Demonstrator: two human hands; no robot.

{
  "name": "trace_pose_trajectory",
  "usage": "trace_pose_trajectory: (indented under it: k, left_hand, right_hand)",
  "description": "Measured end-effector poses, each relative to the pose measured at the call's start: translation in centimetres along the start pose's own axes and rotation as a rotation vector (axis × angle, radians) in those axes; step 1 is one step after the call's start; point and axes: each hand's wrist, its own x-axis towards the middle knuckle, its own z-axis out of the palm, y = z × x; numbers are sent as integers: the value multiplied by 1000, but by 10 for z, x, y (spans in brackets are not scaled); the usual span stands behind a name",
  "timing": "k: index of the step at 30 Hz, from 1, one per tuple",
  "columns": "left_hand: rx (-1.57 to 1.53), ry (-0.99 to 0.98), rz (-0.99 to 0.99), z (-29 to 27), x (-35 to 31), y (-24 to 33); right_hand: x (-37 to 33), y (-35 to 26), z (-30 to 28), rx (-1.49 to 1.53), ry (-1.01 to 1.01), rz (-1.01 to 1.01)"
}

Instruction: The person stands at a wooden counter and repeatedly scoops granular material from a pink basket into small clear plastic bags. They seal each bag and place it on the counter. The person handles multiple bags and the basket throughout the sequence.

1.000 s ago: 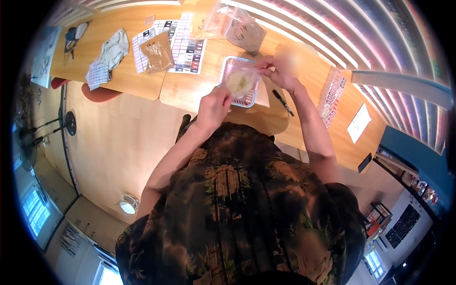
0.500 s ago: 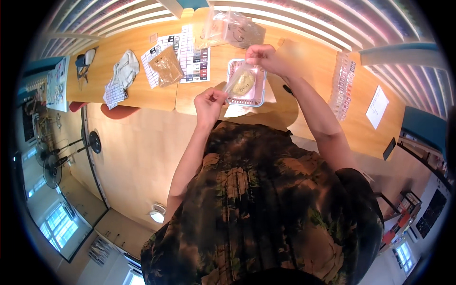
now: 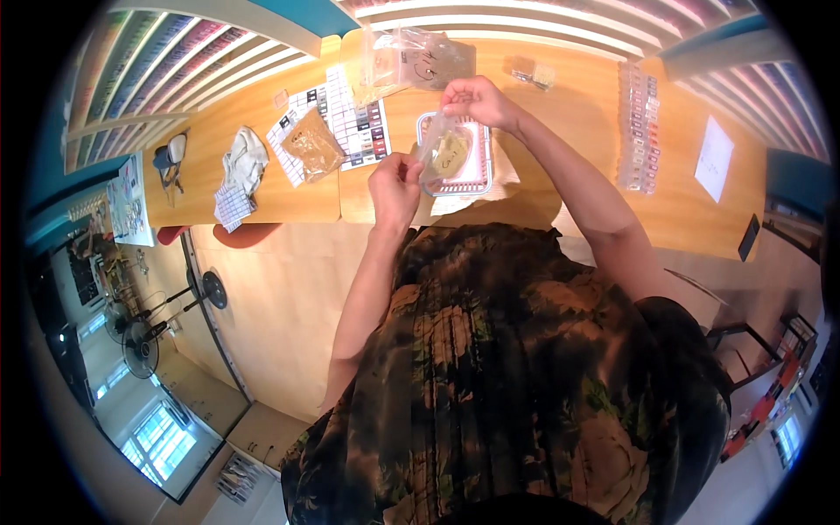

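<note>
1. The small clear bag [image 3: 449, 157] is held over the basket [image 3: 464, 187].
2. Its left edge is pinched by the left hand [image 3: 395, 185], its top by the right hand [image 3: 482, 102], fingertips together.
3. Dark handwriting is borne by it and the larger bag [image 3: 437, 66] beyond.

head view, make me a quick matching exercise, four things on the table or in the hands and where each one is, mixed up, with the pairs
1. small clear bag
2. plastic basket
3. brown-filled bag
4. black phone

A. on a printed sheet
B. at the table's right end
C. partly hidden behind another item
D. between left hand and right hand

Pairs: 1-D, 2-C, 3-A, 4-B
</note>
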Motion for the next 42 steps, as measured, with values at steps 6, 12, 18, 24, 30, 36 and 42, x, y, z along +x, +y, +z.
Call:
trace_pose_trajectory:
  k: [6, 12, 18, 24, 30, 36, 42]
  left_hand:
    - [-89, -51, -217, -16, -13, -3]
    - [-162, -36, -186, -14, -17, -5]
    - [-115, -19, -152, -12, -14, -8]
    - [39, 57, 18, -7, -9, 8]
    - [82, 40, -3, -7, -9, 12]
    - [47, 45, -30, -8, -9, 13]
    - [191, 88, 102, 5, 22, 33]
  right_hand:
    - [-6, -30, 11, 66, 40, 118]
    - [-4, -36, 10, -26, 4, 121]
    - [-1, -33, 8, -22, -80, 108]
    - [0, -33, 15, -44, -39, 157]
    - [-1, -32, 15, 17, -35, 82]
    - [1, -43, 19, -38, -78, 164]
    - [0, -35, 24, -92, -49, 21]
